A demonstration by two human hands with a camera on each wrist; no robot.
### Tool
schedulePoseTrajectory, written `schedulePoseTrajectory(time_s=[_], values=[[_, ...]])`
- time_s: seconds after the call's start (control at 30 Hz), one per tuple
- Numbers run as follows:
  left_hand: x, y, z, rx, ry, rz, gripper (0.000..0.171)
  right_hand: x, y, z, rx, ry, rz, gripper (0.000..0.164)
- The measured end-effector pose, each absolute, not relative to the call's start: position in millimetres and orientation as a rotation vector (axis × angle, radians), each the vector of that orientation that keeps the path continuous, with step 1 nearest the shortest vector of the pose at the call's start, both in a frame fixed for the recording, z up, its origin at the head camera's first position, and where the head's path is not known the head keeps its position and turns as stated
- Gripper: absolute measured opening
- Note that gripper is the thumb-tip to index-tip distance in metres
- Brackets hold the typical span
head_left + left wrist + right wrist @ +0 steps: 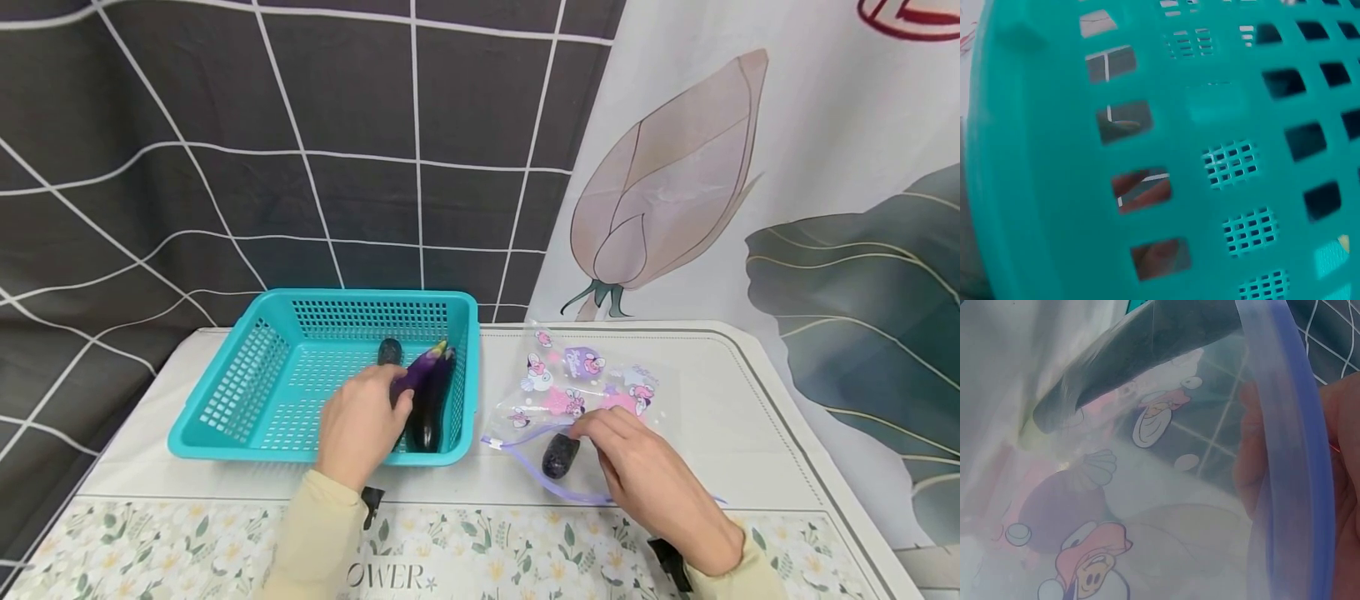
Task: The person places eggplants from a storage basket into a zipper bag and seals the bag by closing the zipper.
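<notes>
My left hand [363, 421] reaches into the turquoise basket [217, 417], thumb and fingers about a purple eggplant [420, 371]. A darker eggplant [431, 417] lies along its right side, and a short dark oblong thing [389, 352] sits just behind my fingers. In the left wrist view the basket wall [1054, 187] hides most of that hand. With my right hand [645, 467] I hold the mouth of a clear zip bag [517, 408] with pink cartoon prints; its purple zip strip [1300, 450] crosses the right wrist view. A dark, rounded oblong thing [560, 456] shows at the bag's mouth.
Basket and bag rest on a white table [712, 358] with a floral cloth [450, 542] along its front. A dark grid-patterned curtain [360, 100] hangs behind the basket, and a pale flower-printed one [675, 100] behind the bag. A white slider [492, 443] sits at the zip's left end.
</notes>
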State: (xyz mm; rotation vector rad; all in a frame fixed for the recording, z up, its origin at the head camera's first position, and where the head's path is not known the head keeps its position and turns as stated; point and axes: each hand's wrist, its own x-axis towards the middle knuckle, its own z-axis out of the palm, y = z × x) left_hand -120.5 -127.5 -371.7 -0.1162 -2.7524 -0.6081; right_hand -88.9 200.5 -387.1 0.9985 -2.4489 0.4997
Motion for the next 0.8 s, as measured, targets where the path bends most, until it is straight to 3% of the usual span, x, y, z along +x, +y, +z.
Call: schedulePoseTrajectory(time_s=[0.6,0.8], values=[[-130.5,-141.6,-366.4,-0.069,-2.916,-0.545,0.038,-88.6,200.1,-386.9,0.997,-2.455,0.500,0.037],[-134.5,-145.9,-360.6,-0.090,-2.968,-0.499,0.034,-88.7,200.2,-387.1,1.001,-2.452,0.508,0.037]])
